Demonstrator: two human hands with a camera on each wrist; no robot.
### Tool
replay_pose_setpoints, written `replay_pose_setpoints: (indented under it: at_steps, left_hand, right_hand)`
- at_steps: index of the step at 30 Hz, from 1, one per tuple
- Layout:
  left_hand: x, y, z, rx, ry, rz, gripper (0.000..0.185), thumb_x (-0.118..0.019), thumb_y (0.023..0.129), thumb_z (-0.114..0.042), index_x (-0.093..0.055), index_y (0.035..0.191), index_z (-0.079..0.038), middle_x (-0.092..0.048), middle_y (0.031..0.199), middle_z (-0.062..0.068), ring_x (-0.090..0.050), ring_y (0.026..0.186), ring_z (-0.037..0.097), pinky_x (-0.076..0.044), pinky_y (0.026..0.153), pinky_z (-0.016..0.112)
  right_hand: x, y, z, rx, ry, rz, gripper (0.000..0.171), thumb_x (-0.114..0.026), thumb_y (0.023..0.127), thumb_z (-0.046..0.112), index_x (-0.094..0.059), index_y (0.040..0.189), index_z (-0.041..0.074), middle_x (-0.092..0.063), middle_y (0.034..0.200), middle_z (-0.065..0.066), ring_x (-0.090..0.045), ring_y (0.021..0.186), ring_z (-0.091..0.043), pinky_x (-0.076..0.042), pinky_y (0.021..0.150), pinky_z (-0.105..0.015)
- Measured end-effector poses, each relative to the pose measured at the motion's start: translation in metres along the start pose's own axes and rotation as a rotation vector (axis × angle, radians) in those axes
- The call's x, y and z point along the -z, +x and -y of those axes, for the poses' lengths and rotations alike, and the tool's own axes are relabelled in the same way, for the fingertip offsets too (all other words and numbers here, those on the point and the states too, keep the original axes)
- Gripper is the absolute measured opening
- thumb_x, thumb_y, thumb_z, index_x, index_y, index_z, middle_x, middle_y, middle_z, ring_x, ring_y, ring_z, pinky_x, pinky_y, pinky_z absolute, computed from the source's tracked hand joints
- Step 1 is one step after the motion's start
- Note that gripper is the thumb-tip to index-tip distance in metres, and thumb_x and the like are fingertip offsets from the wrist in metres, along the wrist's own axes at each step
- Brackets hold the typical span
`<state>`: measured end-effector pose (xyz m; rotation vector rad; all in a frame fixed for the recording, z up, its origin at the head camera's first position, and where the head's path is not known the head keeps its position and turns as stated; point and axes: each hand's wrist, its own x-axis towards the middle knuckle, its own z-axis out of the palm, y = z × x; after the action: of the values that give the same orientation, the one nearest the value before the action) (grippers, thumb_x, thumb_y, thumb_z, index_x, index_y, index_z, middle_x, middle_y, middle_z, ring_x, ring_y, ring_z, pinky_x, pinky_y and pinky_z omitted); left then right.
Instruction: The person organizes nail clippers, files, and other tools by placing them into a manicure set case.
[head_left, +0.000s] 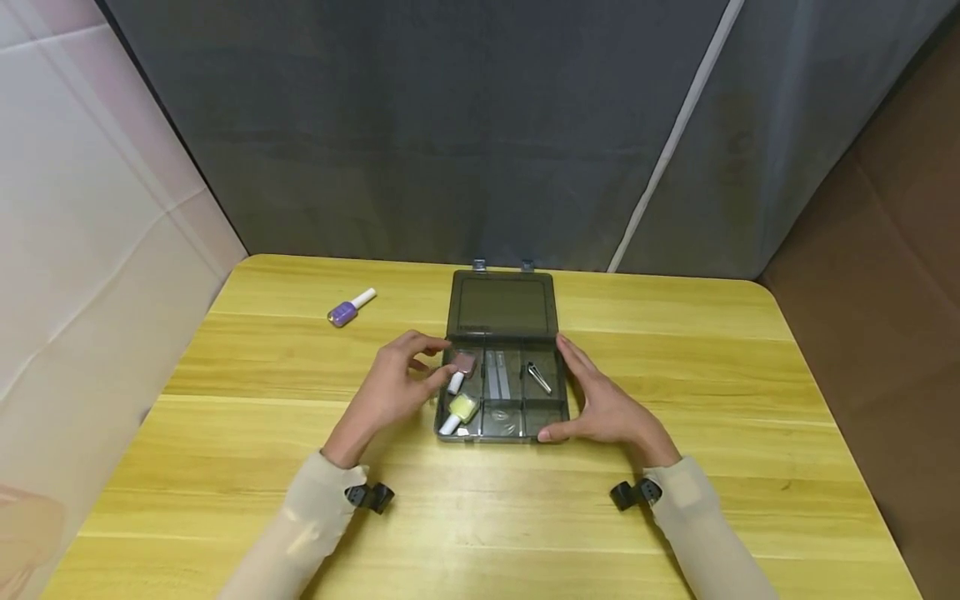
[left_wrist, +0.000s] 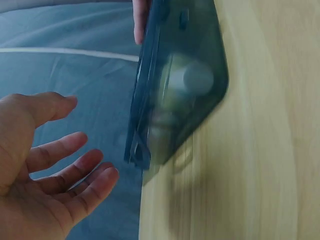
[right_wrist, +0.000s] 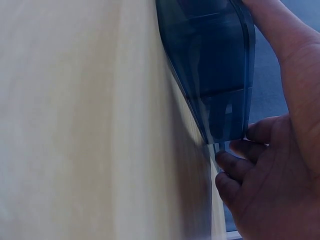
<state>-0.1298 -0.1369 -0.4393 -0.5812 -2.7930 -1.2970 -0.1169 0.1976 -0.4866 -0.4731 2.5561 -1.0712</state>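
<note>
A dark see-through compartment box (head_left: 517, 439) lies on the table with its lid (head_left: 502, 304) swung back. My left hand (head_left: 393, 379) hovers at its left edge, fingers loosely bent and holding nothing, over a dusky pink nail polish bottle (head_left: 464, 362) in the back left compartment. A yellow-green nail polish bottle (head_left: 464, 407) lies in the front left one. Pale flat strips (head_left: 498, 375) fill the back middle compartment, and a nail clipper (head_left: 538, 378) sits at the back right. My right hand (head_left: 607, 408) grips the box's right side, thumb on the front corner, fingertips farther back.
A purple nail polish bottle (head_left: 343, 313) with a white cap lies on the wooden table (head_left: 495, 525), left of the lid. A dark curtain (head_left: 420, 150) hangs behind the table's far edge. Something small and clear lies in the front middle compartment, hard to make out.
</note>
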Motion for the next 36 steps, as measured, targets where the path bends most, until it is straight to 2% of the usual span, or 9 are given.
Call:
replay_pose_setpoints:
  at_steps: [5, 12, 15, 21, 27, 36]
  left_hand:
    - [0.007, 0.003, 0.011, 0.012, -0.001, -0.026, 0.044, -0.076, 0.095, -0.021, -0.066, 0.131, 0.001, -0.066, 0.128, 0.019, -0.065, 0.120, 0.038, -0.059, 0.094, 0.049]
    - [0.016, 0.007, 0.030, 0.091, 0.007, -0.029, 0.059, -0.075, 0.095, -0.032, -0.056, 0.143, -0.002, -0.058, 0.143, 0.019, -0.058, 0.130, 0.041, -0.053, 0.104, 0.053]
    - [0.020, 0.008, 0.037, 0.121, 0.030, -0.022, 0.072, -0.074, 0.094, -0.041, -0.048, 0.151, -0.005, -0.051, 0.151, 0.019, -0.052, 0.137, 0.041, -0.049, 0.108, 0.055]
    - [0.032, 0.010, 0.046, 0.159, 0.115, -0.008, 0.091, -0.070, 0.093, -0.056, -0.030, 0.162, -0.011, -0.031, 0.165, 0.022, -0.031, 0.151, 0.045, -0.032, 0.119, 0.065]
    - [0.043, 0.014, 0.060, 0.172, 0.163, 0.013, 0.102, -0.070, 0.091, -0.061, -0.019, 0.166, -0.015, -0.017, 0.170, 0.022, -0.020, 0.154, 0.048, -0.027, 0.118, 0.071]
    - [0.060, 0.018, 0.082, 0.193, 0.171, -0.008, 0.101, -0.070, 0.093, -0.056, -0.016, 0.166, -0.013, -0.011, 0.170, 0.023, -0.012, 0.156, 0.048, -0.025, 0.118, 0.072]
  right_hand:
    - [0.001, -0.001, 0.001, 0.001, -0.003, -0.002, 0.145, -0.089, 0.062, 0.070, 0.004, 0.166, 0.032, 0.004, 0.175, 0.004, -0.017, 0.159, -0.036, -0.032, 0.120, -0.063]
    - [0.000, -0.001, 0.002, 0.005, -0.006, -0.005, 0.145, -0.088, 0.062, 0.070, 0.004, 0.166, 0.031, 0.004, 0.175, 0.003, -0.017, 0.158, -0.037, -0.031, 0.120, -0.063]
    - [0.000, -0.001, 0.001, 0.003, -0.008, -0.004, 0.145, -0.088, 0.062, 0.071, 0.004, 0.166, 0.032, 0.004, 0.175, 0.004, -0.017, 0.159, -0.036, -0.031, 0.120, -0.063]
    - [-0.001, -0.001, 0.000, 0.005, -0.003, -0.004, 0.144, -0.088, 0.062, 0.070, 0.004, 0.166, 0.033, 0.005, 0.175, 0.006, -0.016, 0.159, -0.035, -0.031, 0.120, -0.063]
    - [-0.002, -0.002, 0.000, 0.003, 0.005, -0.005, 0.144, -0.089, 0.062, 0.069, 0.004, 0.166, 0.032, 0.004, 0.175, 0.004, -0.015, 0.159, -0.034, -0.030, 0.121, -0.062]
    - [-0.002, -0.001, 0.000, 0.004, -0.004, -0.005, 0.144, -0.089, 0.063, 0.069, 0.004, 0.166, 0.032, 0.005, 0.174, 0.007, -0.016, 0.159, -0.034, -0.032, 0.120, -0.062]
